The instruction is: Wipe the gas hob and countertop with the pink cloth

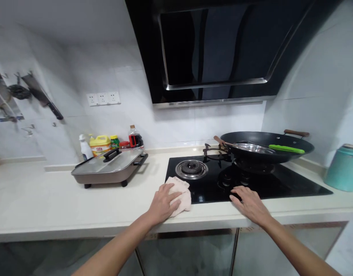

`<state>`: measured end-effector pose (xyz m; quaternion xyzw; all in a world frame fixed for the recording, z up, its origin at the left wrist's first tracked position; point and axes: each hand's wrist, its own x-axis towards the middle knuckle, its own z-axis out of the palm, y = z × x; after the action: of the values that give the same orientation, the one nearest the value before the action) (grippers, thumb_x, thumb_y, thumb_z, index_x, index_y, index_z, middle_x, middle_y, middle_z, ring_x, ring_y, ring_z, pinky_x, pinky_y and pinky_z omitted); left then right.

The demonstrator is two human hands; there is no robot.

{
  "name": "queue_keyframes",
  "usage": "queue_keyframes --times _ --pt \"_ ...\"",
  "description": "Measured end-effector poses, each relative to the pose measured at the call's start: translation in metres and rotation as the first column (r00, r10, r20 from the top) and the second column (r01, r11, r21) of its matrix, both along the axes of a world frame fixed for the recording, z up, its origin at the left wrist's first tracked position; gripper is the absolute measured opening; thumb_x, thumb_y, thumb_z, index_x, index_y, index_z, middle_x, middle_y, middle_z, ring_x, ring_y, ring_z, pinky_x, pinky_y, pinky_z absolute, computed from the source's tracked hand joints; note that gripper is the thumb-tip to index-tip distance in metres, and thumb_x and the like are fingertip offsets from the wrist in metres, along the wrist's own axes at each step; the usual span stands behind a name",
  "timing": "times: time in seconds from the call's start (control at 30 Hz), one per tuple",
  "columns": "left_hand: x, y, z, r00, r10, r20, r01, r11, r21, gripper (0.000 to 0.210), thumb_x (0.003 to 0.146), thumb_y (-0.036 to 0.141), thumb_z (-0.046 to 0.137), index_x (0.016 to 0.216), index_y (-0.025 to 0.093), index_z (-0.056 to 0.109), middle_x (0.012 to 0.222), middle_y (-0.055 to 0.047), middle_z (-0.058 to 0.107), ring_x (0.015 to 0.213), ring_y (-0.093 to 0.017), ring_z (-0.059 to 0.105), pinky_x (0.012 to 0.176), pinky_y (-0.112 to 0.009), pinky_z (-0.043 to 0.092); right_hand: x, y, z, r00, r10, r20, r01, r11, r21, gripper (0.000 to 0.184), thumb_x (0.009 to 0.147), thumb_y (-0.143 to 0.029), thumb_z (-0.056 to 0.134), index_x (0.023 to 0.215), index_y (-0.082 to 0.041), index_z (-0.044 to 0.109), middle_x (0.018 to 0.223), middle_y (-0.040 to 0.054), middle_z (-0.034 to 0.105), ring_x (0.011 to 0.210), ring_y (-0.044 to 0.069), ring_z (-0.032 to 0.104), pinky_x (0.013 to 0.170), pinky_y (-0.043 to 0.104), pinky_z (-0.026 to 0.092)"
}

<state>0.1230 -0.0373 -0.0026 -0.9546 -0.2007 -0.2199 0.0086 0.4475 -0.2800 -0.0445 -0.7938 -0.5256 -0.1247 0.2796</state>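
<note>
My left hand presses on a pale pink cloth, its fingers curled over the left side. The cloth lies across the front left corner of the black glass gas stove, partly on the pale countertop. At the stove's front edge, below the knobs, rests my right hand, fingers stretched out and holding nothing. Behind the cloth is the left burner, with its pan support set off toward the back. A large black wok sits over the right burner.
In the wok lie a metal strainer and a green-handled utensil. On the left stands a lidded electric pan, with bottles behind it. A teal canister stands at right. The range hood overhangs the stove.
</note>
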Motion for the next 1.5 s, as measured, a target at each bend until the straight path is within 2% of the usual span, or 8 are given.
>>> queue_keyframes --times 0.1,0.2,0.4,0.63,0.87,1.13,1.3,1.5 --pt "0.0 0.002 0.002 1.0 -0.012 -0.021 0.012 1.0 0.012 0.04 0.1 0.045 0.052 0.135 0.042 0.071 0.15 -0.007 0.055 0.134 -0.033 0.047 0.111 -0.053 0.047 -0.002 0.001 0.001 0.999 0.009 -0.038 -0.008 1.0 0.027 0.042 0.103 -0.054 0.042 0.114 -0.026 0.071 0.127 0.0082 0.07 0.12 0.028 0.062 0.104 0.05 0.044" --pt "0.025 -0.008 0.007 0.992 -0.094 -0.088 0.093 0.996 -0.013 0.042 0.102 0.046 0.049 0.14 0.044 0.067 0.153 -0.005 0.053 0.135 -0.033 0.046 0.112 -0.054 0.046 -0.002 0.002 0.001 0.999 0.011 -0.039 -0.009 0.998 0.057 0.041 0.103 -0.054 0.042 0.112 -0.027 0.072 0.124 0.0081 0.071 0.117 0.028 0.063 0.104 0.05 0.045" --pt "0.134 -0.023 0.013 0.943 -0.304 -0.138 0.293 0.951 -0.095 0.043 0.106 0.045 0.04 0.142 0.043 0.064 0.16 -0.001 0.048 0.144 -0.03 0.04 0.119 -0.051 0.039 -0.005 0.0 0.001 0.999 0.027 0.042 -0.031 0.996 0.088 0.037 0.104 -0.049 0.046 0.114 -0.025 0.072 0.125 0.0105 0.071 0.12 0.029 0.063 0.103 0.05 0.047" --pt "0.265 0.001 0.014 0.976 -0.166 -0.142 0.156 0.985 -0.074 0.044 0.104 0.038 0.041 0.141 0.038 0.064 0.159 0.0 0.05 0.144 -0.029 0.04 0.113 -0.05 0.044 -0.01 0.001 0.008 0.997 0.003 0.073 -0.01 0.996 0.093 0.03 0.103 -0.044 0.05 0.114 -0.024 0.071 0.124 0.0114 0.071 0.122 0.03 0.063 0.103 0.052 0.048" --pt "0.344 0.032 0.013 0.992 -0.014 -0.124 0.0 0.994 -0.107 0.049 0.102 0.044 0.037 0.143 0.039 0.063 0.16 -0.001 0.048 0.142 -0.034 0.041 0.114 -0.054 0.042 -0.006 -0.001 0.012 1.0 0.013 -0.015 -0.012 0.997 0.076 0.024 0.103 -0.037 0.053 0.114 -0.025 0.071 0.126 0.0093 0.07 0.123 0.028 0.061 0.106 0.052 0.047" --pt "0.359 0.05 0.018 0.977 0.16 -0.141 -0.179 0.975 -0.131 0.053 0.1 0.046 0.035 0.145 0.038 0.062 0.164 -0.004 0.043 0.148 -0.038 0.036 0.117 -0.058 0.036 -0.007 0.0 0.013 0.998 -0.012 -0.063 0.017 0.997 0.078 0.022 0.101 -0.028 0.053 0.111 -0.025 0.072 0.125 0.0076 0.071 0.122 0.026 0.062 0.105 0.049 0.047" --pt "0.341 0.028 0.016 0.985 0.068 -0.161 -0.085 0.991 -0.105 0.052 0.101 0.049 0.036 0.144 0.04 0.063 0.161 -0.003 0.045 0.145 -0.035 0.038 0.117 -0.053 0.037 -0.003 0.002 0.011 0.999 -0.013 -0.049 0.017 0.997 0.08 0.021 0.102 -0.029 0.051 0.107 -0.025 0.071 0.122 0.0073 0.071 0.119 0.026 0.063 0.103 0.048 0.046" --pt "0.297 -0.011 0.01 0.982 -0.052 -0.18 0.038 0.996 -0.078 0.047 0.103 0.052 0.037 0.143 0.047 0.062 0.163 0.003 0.043 0.146 -0.031 0.035 0.117 -0.048 0.037 0.0 0.004 0.008 0.999 -0.026 -0.031 0.029 0.997 0.071 0.024 0.102 -0.028 0.049 0.107 -0.024 0.071 0.121 0.0071 0.071 0.117 0.025 0.062 0.101 0.045 0.044"
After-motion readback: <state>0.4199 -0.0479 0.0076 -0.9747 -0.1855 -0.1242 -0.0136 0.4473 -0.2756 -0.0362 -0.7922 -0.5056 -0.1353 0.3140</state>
